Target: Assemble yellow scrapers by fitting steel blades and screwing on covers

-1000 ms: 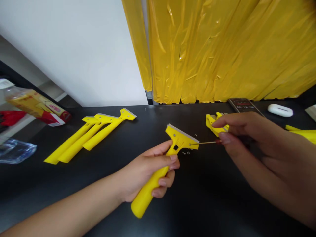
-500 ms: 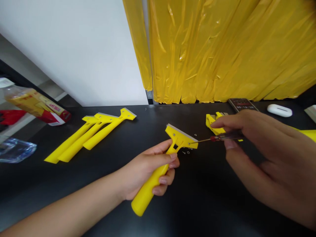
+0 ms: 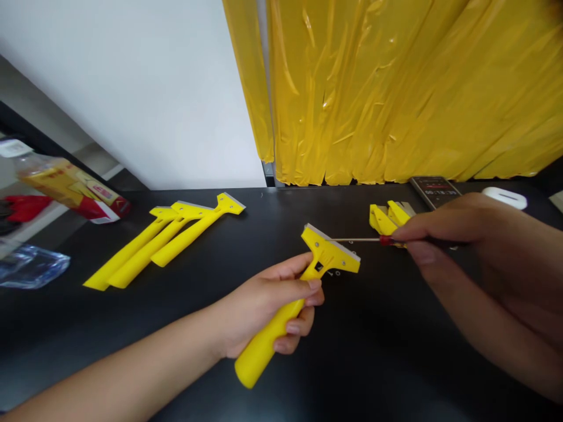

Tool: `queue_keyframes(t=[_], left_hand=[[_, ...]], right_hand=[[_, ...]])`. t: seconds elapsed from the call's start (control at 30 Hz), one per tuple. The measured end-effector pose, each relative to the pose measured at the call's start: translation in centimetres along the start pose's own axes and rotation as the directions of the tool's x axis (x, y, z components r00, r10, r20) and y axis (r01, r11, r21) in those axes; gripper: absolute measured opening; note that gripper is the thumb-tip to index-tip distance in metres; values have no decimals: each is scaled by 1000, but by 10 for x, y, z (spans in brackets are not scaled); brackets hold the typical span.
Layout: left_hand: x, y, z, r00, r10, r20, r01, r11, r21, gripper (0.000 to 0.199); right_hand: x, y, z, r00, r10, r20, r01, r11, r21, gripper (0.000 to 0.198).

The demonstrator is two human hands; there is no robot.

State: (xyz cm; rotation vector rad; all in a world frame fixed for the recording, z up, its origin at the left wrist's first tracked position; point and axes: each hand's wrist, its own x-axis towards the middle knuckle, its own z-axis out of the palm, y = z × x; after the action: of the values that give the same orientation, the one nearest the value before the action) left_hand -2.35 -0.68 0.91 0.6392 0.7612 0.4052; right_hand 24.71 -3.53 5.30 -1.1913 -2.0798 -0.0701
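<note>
My left hand [image 3: 272,305] is wrapped round the handle of a yellow scraper [image 3: 264,346], its head tilted up and away from me. Two screws show in that head, and a metal blade edge runs along its far side. Between thumb and fingers, my right hand [image 3: 475,275] pinches a thin screwdriver [image 3: 358,240] with a red collar. The shaft points left, and its tip is over the scraper head near the left screw; whether it touches is unclear. Small nuts and screws [image 3: 337,272] lie on the table just beyond the scraper head.
Three yellow scrapers [image 3: 185,240] lie on the black table [image 3: 281,211] at the left. Yellow scraper heads [image 3: 387,217], a phone [image 3: 433,190] and a white case [image 3: 505,197] are at the right. A drink bottle [image 3: 74,181] and clear plastic [image 3: 35,266] are far left.
The screwdriver tip has left the right screw of the scraper head and moved left towards the other screw. The shaft is now nearly level. My left hand keeps its grip.
</note>
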Motion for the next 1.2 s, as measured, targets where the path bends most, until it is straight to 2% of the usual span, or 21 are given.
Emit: queue_keyframes(t=[0.17,0.3,0.67,0.77,0.9,0.97,1.1,1.2], left_hand=[[0,2,0,998,-19,59,17,999,39,19],[0,2,0,999,-28,42,26,999,29,18],[-1,3,0,999,-31,42,29,999,41,14],[-1,3,1,998,-47,50,43,995,85,17],[0,4,-1,995,-54,88,44,993,106,14],[1,4,-3,995,-38,88,30,995,94,14],[5,8,-5,998,-25,64,21,998,61,15],[5,13,0,997,-15,72,11,998,55,15]], right_hand=[[5,-4,6,992,-110,66,108,994,22,9],[6,-3,7,993,-81,81,80,997,18,11],[5,-7,7,982,-128,138,130,991,-7,15],[5,-8,6,990,-82,113,85,996,-28,13],[9,-12,4,999,-45,22,47,993,-111,13],[15,-13,4,997,-64,39,68,988,-135,13],[41,-13,4,974,-120,192,150,977,-154,18],[64,-19,3,980,-8,200,48,980,-195,18]])
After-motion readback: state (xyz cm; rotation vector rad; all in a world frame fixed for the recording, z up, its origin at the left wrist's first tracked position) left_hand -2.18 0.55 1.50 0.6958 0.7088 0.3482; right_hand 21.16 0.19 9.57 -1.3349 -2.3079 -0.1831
